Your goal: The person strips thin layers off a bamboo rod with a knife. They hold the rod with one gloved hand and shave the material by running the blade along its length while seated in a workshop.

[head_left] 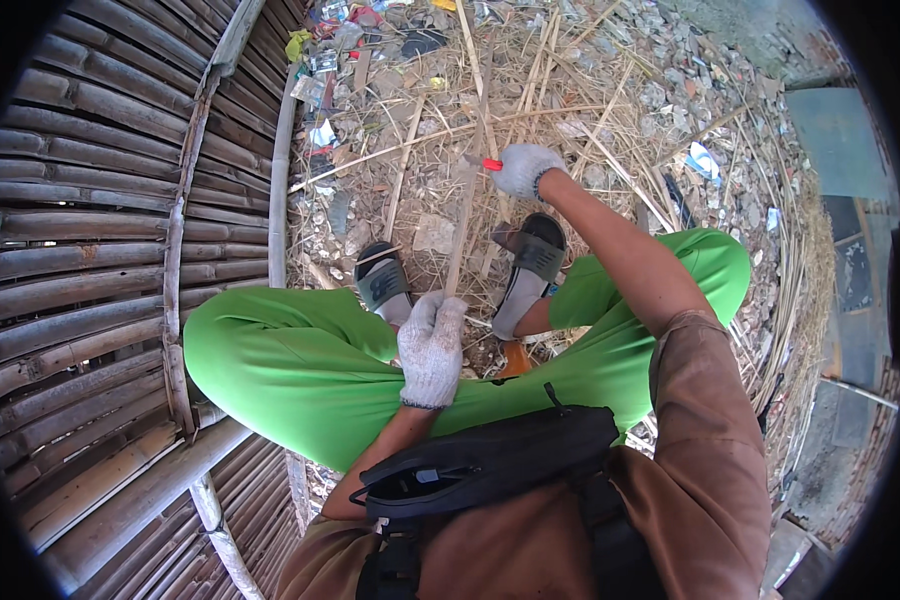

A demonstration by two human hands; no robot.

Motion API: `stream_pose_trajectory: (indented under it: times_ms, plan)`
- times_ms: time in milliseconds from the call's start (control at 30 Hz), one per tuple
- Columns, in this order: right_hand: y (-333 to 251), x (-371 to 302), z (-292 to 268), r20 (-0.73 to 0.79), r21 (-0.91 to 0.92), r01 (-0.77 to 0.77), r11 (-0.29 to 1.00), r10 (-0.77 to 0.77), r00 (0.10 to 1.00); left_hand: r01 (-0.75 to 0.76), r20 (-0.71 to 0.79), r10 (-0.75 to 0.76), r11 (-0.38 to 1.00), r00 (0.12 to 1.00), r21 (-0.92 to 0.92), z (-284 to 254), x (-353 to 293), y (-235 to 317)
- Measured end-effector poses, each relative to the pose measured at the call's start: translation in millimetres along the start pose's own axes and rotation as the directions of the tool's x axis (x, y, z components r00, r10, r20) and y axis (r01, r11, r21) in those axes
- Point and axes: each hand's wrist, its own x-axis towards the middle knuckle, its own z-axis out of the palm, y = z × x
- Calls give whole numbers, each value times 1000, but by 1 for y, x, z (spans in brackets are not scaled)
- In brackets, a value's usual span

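Note:
My left hand [433, 345], in a white knit glove, is closed around the near end of a long, thin bamboo strip [460, 235]. The strip runs away from me between my feet. Farther out and to the right, my right hand [528, 170], gloved the same way, grips the red handle of a knife [491, 164]. Its short greyish blade points left and meets or lies over the strip; whether it cuts in is too small to tell. Several loose bamboo strips [405, 165] and fine shavings [530, 110] lie on the ground beyond my feet.
A wall of bamboo poles [100, 240] stands close on my left. Rubble and litter [345, 40] cover the ground ahead. Dry straw [795, 370] lines the right side. My sandalled feet [538, 258] flank the strip, and a black waist bag [490, 460] crosses my lap.

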Motion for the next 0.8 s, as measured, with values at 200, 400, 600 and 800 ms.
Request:
stream_pose_trajectory:
  times_ms: [200, 400, 600, 800]
  plan:
    - [5, 25, 3, -124, 36, -93, 995, 97, 987, 21, -7, -22, 994, 1000, -108, -2, 4, 0]
    - [24, 2, -7, -151, 122, -162, 979, 180, 972, 132, 41, -128, 983, 991, -127, 3, -5, 20]
    - [-21, -79, -1, 11, 33, 35, 999, -35, 999, -322, 76, 316, 879, 946, 351, -6, 2, 1]
    - [-45, -131, 21, 122, 40, 130, 991, -134, 983, -533, 184, 643, 404, 743, 744, -5, -8, 18]
